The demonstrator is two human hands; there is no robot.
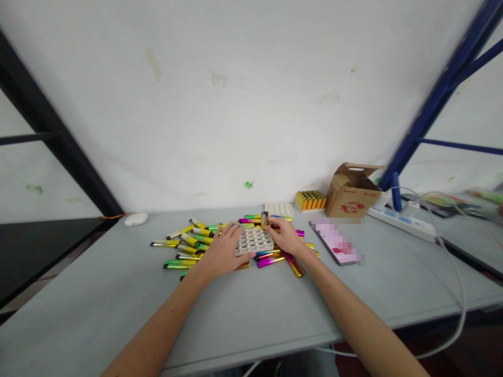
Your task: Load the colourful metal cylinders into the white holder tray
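My left hand grips the left side of an off-white tray with rows of holes, with the thumb along its near edge. At the tray's far right corner, my right hand pinches an upright lighter with a dark top. Whether its lower end sits in a hole is hidden. Loose lighters in shiny yellow and green lie heaped to the left. More, in magenta, blue and gold, lie under and beside the tray on the right.
Behind my hands lies a second holed tray. Next to it stand a tray filled with yellow lighters and an open cardboard box. A phone, a power strip and a white oval object also rest on the table.
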